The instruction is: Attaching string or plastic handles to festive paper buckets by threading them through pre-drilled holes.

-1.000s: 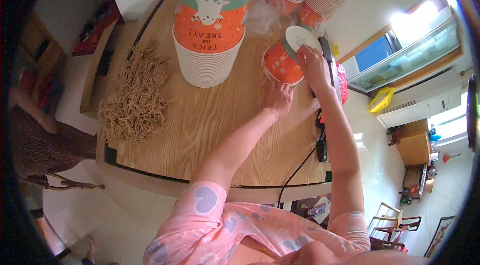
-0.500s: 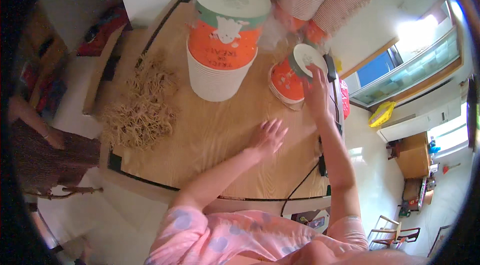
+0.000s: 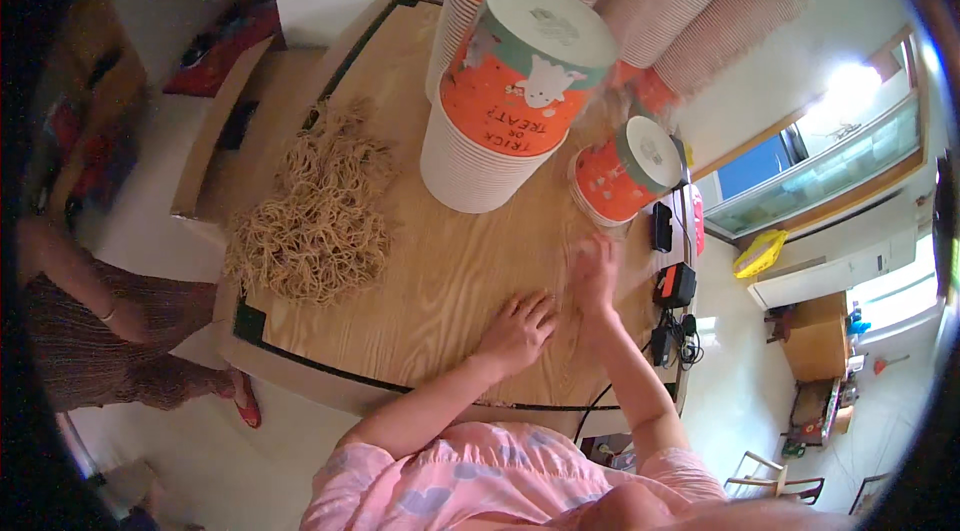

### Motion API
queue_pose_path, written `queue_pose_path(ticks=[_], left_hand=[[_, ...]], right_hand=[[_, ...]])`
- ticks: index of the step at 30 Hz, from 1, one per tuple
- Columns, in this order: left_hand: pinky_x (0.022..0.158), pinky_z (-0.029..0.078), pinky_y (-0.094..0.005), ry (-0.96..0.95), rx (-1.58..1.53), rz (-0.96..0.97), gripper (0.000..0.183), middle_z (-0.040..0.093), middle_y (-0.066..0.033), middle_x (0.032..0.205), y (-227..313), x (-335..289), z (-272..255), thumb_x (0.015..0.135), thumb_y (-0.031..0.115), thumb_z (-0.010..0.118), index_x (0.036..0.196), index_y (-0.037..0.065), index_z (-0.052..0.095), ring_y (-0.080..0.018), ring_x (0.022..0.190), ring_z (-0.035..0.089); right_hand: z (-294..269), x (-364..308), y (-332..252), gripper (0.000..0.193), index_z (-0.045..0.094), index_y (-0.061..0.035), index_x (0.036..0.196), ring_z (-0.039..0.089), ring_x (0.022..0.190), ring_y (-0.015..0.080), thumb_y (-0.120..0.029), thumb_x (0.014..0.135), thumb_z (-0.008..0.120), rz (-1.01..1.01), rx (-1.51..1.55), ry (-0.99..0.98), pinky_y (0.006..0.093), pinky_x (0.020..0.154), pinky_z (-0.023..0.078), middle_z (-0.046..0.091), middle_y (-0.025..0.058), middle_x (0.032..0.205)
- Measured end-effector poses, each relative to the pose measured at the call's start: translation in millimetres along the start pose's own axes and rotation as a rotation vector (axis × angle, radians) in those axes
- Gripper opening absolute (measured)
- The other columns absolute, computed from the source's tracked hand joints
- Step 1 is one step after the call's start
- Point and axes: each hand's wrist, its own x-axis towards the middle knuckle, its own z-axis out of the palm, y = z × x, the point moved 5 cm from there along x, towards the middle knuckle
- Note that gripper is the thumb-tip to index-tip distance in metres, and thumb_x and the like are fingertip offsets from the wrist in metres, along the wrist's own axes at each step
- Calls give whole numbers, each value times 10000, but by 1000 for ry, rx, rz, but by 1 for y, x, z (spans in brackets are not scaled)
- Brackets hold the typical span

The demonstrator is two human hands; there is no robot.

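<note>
On the wooden table [image 3: 440, 291], my left hand [image 3: 518, 333] lies palm down with its fingers spread and nothing in them. My right hand [image 3: 595, 276] is just in front of a short stack of upside-down paper buckets [image 3: 612, 181], apart from it; motion blurs its fingers. Those buckets are orange with a green band and a pale round base. A taller nested stack of the same upside-down buckets [image 3: 510, 111] stands left of them, white rims at the bottom. Farther left lies a loose heap of tan twisted cords [image 3: 315, 221].
More nested bucket stacks [image 3: 690, 1] fill the back of the table. Along the right edge sit a black power adapter [image 3: 675, 284] and coiled black cables [image 3: 688, 339]. At the left, another person's arm [image 3: 75, 271] and brown striped clothing [image 3: 120, 341] show beside the table.
My right hand has come off the base of the short bucket stack and drawn back toward me. My left hand has moved slightly nearer. The view has shifted, sliding the table's contents rightward.
</note>
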Motion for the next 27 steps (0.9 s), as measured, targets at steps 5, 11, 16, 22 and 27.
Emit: queue_pose_path(ticks=[5,11,16,22,27], left_hand=[[1039,258,-465,-18,2,11,316,485,-131,1255,-2,-2,2,811,257,552,1066,75,596,-278,1235,377],[1024,288,-446,58,-130,-44,304,494,-146,1232,-1,-7,-4,785,193,578,1055,53,593,-297,1197,411],[964,358,-419,209,-420,-405,356,489,-185,1208,-53,18,-61,791,77,593,1136,25,519,-350,1127,456],[1038,262,-416,829,-440,-360,577,339,-216,1354,-121,63,-149,882,202,537,1340,-31,273,-360,1251,332],[1085,158,-419,914,-583,-311,652,231,-251,1405,-139,98,-145,897,256,497,1367,-69,185,-367,1316,212]], right_hand=[[-9,17,42,322,514,-88,1071,437,1052,323,-143,761,581,13,-405,-88,443,875,363,504,126,1101],[-20,12,27,321,527,-73,1072,416,1088,328,-138,764,588,-40,-402,-175,444,899,356,483,132,1141],[-62,62,-48,343,523,-12,1103,447,1111,391,-44,766,572,-212,-16,-1,434,949,361,500,192,1171],[-118,150,-214,355,530,-23,1134,478,1106,345,-44,786,599,-661,49,262,397,912,397,518,174,1182],[-74,200,-277,456,428,-52,1281,491,1136,303,-153,864,581,-422,305,-256,385,956,391,465,190,1274]])
